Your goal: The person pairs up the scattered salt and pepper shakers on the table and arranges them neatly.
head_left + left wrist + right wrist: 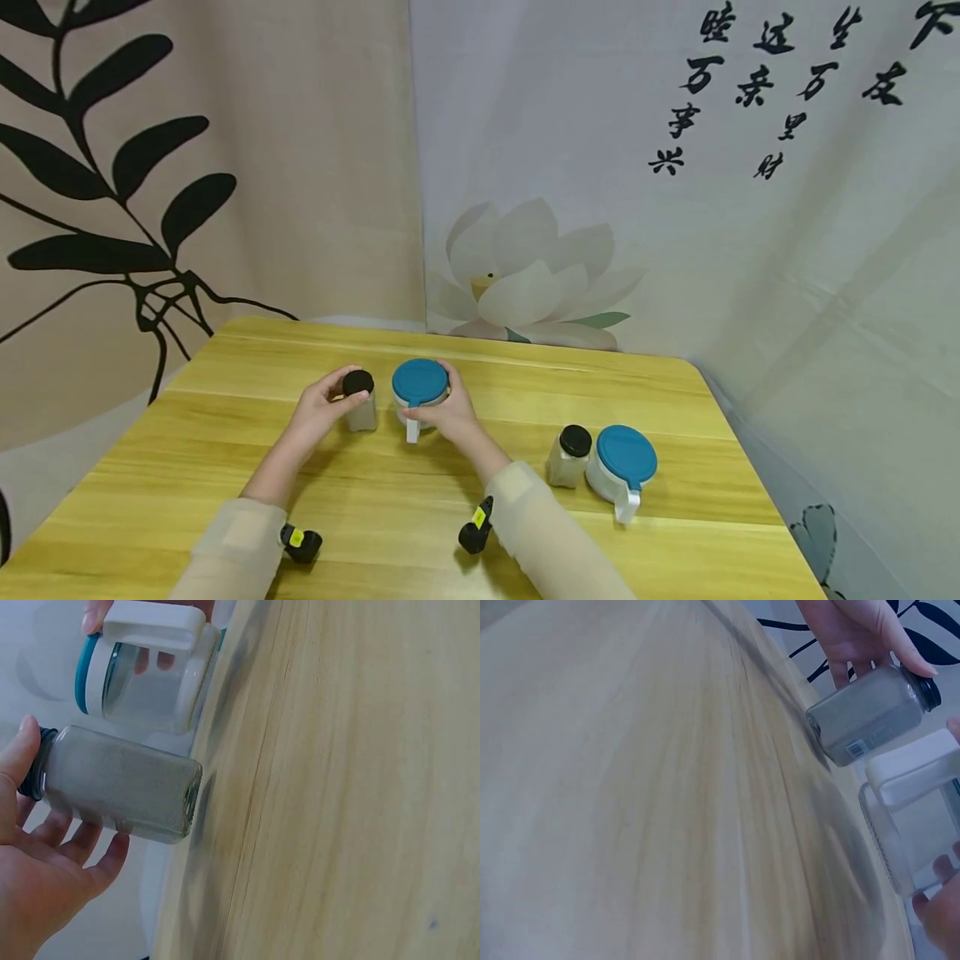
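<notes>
My left hand [318, 414] grips a small glass jar with a black lid [363, 416], thumb and fingers close to the lid. In the left wrist view this jar [120, 784] looks filled with something greyish, and the right wrist view shows a barcode label on the jar [866, 720]. Just to its right, my right hand [456, 410] holds a clear canister with a blue lid [420, 381] and a white handle, fingers around its side. The canister [150, 694] looks see-through in the left wrist view. Whether either base touches the table is hard to tell.
A second black-lidded jar [567, 462] stands beside a second blue-lidded canister [626, 457] on the right part of the wooden table [390, 517]. Behind the table's far edge hangs a printed curtain [330, 167]. Black wrist devices [302, 543] sit at both sleeves.
</notes>
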The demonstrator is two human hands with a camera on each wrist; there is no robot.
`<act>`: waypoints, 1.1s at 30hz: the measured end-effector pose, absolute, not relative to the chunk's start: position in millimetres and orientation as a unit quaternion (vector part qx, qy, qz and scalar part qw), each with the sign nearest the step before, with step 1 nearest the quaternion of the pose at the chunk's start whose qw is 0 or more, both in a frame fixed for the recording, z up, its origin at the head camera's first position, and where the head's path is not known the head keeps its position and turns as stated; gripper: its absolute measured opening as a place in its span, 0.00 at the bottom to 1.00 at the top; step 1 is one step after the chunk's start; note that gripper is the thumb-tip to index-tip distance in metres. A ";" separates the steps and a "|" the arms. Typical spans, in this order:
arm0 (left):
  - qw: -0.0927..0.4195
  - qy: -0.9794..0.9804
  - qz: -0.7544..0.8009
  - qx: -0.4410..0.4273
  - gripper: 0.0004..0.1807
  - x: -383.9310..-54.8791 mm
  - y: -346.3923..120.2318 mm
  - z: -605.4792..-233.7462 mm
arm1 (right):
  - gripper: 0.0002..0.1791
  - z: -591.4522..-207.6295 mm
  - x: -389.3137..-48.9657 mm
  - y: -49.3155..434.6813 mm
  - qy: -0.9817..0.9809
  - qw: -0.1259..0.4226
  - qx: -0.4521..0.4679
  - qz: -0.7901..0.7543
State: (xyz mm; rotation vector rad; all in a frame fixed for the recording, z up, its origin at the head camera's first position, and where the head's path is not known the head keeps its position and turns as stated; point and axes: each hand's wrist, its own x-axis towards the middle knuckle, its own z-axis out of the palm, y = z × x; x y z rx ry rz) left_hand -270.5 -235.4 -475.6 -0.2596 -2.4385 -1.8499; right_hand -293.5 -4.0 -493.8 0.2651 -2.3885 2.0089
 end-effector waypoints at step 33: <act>0.017 -0.792 -0.599 -0.116 0.30 -256.7 -227.3 -459.6 | 0.55 -486.5 -265.7 11.3 -0.734 -0.009 0.089 0.673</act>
